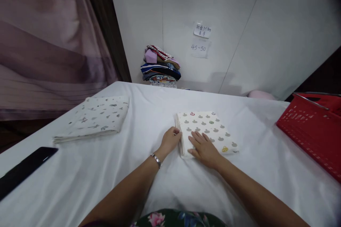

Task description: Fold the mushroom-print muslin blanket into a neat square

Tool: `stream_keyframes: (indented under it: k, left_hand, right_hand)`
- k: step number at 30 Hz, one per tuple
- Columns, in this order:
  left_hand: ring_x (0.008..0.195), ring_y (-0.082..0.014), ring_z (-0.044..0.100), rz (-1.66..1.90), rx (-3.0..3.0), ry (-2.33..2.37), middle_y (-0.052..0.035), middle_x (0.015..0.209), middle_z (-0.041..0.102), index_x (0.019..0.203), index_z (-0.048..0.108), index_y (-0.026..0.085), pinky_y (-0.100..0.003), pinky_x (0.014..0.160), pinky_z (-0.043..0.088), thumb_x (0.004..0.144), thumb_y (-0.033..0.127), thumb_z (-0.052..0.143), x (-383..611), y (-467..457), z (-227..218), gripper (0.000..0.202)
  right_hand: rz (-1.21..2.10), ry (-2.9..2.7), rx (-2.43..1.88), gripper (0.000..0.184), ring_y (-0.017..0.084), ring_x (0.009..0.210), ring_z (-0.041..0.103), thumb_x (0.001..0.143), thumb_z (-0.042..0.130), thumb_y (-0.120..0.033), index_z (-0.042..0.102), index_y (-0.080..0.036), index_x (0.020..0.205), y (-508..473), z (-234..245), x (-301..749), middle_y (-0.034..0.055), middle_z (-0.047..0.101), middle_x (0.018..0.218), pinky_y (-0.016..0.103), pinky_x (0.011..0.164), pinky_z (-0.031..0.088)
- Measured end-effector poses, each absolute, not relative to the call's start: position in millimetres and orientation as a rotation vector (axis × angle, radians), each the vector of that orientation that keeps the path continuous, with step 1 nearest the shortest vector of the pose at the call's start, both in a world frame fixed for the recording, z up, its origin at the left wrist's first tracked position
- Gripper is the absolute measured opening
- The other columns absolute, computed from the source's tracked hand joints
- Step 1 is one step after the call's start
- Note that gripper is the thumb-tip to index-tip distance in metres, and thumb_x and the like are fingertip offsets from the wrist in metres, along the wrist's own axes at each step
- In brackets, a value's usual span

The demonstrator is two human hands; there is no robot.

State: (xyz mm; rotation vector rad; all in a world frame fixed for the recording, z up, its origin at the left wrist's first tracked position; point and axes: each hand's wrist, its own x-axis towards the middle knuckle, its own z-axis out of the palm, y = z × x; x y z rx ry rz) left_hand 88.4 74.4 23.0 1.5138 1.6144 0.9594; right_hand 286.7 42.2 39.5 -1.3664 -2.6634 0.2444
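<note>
a curled left hand (170, 140), grip unclear, touches a folded, rectangular, grey-printed white cloth (213, 126) under a flat, open right hand (205, 150), apparently smoothing, the next move calling for aligned edges.

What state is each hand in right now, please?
Left hand: fingers curled at the left edge of the folded cloth; whether it grips cannot be told.
Right hand: open, laid flat on top of the cloth.

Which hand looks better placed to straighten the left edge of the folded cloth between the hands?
Probably the left hand: its fingers are right at that edge of the folded cloth, while the right hand rests palm down on top, seemingly steadying it.
</note>
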Motion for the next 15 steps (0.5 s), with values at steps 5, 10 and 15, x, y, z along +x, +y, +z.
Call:
stream_keyframes:
  k: [5,10,15]
  left_hand:
    - [0.069,-0.0142,0.058,0.921,1.473,1.661,-0.0013,0.075,0.065,0.073,0.059,0.018,-0.024,0.063,0.041,0.079,0.031,0.052,86,90,21,0.016]
    - [0.066,-0.015,0.056,0.876,1.492,1.705,-0.002,0.072,0.065,0.069,0.058,0.018,-0.025,0.059,0.039,0.08,0.039,0.053,89,99,28,0.025]
    - [0.063,-0.0154,0.056,0.804,1.503,1.731,-0.0017,0.068,0.064,0.069,0.059,0.018,-0.025,0.055,0.036,0.075,0.052,0.058,95,100,28,0.035]
  right_hand:
    - [0.195,-2.664,-1.326,0.059,0.026,0.137,0.023,0.093,0.032,-0.052,0.037,-0.016,0.139,32,41,271,0.0128,0.031,0.147,0.049,0.109,0.021]
    - [0.123,-2.672,-1.271,0.06,0.027,0.135,0.026,0.092,0.036,-0.049,0.038,-0.01,0.138,25,35,259,0.0159,0.034,0.144,0.049,0.11,0.02]
    - [0.05,-2.644,-1.262,0.062,0.028,0.135,0.027,0.09,0.042,-0.048,0.039,-0.007,0.137,23,26,253,0.0177,0.035,0.144,0.05,0.111,0.019]
